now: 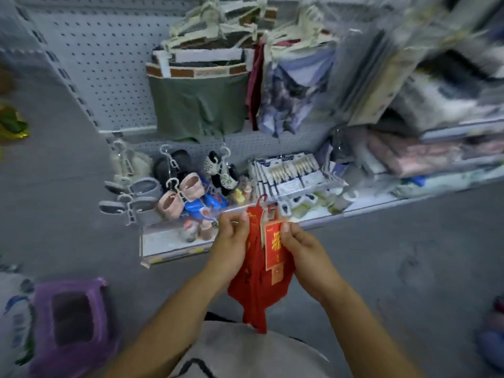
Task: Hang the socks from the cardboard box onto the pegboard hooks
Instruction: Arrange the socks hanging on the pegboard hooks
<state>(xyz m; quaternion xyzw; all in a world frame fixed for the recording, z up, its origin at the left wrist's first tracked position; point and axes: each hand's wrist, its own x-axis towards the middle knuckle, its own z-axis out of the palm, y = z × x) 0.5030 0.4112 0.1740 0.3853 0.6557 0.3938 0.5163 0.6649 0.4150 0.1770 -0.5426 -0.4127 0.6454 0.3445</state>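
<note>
Both my hands hold up a bundle of red socks (255,290) with a red and gold paper label and a small red plastic hook on top. My left hand (231,238) pinches the left top edge of the socks. My right hand (297,241) pinches the label at the right. The socks hang down in front of my lap, just before the low shelf edge. The grey pegboard (109,72) rises behind, upper left. No cardboard box is in view.
Underwear on hangers (199,105) hangs from the pegboard. Slippers and small shoes (174,184) hang on lower hooks. White sock packs (289,173) lie on the bottom shelf (169,241). Packaged goods (409,159) fill the right shelves. A purple bag (71,320) sits on the floor at left.
</note>
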